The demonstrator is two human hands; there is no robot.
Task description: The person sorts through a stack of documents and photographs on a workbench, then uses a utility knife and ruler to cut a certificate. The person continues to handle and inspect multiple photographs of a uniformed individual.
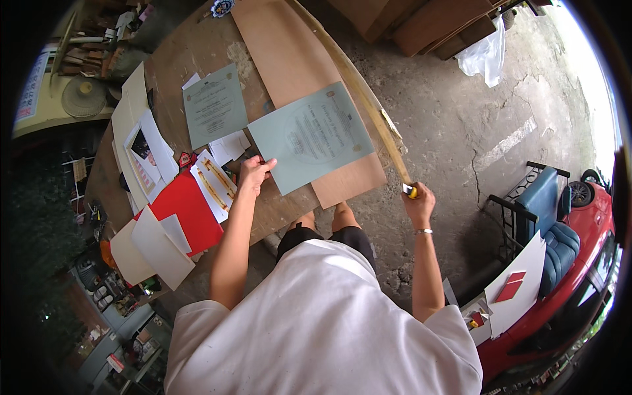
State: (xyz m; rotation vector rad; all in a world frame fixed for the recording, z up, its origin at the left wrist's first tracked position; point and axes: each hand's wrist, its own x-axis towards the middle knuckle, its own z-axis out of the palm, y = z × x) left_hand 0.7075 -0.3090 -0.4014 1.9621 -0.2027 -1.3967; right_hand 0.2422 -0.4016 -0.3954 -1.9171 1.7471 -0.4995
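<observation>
My left hand (255, 174) pinches the near left edge of a grey-green printed sheet (313, 135), a certificate by its layout. The sheet lies partly over a long brown board (349, 184) on the wooden table. To its left rests a similar grey-green certificate (214, 105). Off the table's right side, my right hand (421, 205) is closed around a small yellow-and-black tool (411, 191), mostly hidden by the fingers; its exact kind does not show. A long, narrow wooden strip (378, 118) runs along the table's right edge and reaches toward that hand.
At the table's left lie a red folder (191, 214), cream sheets (148, 247) and photo prints (145, 148). A fan (84, 95) stands beyond. On the right are a blue seat (540, 197), a white board (523, 289) and a red car (566, 309). A plastic bag (484, 56) hangs far right.
</observation>
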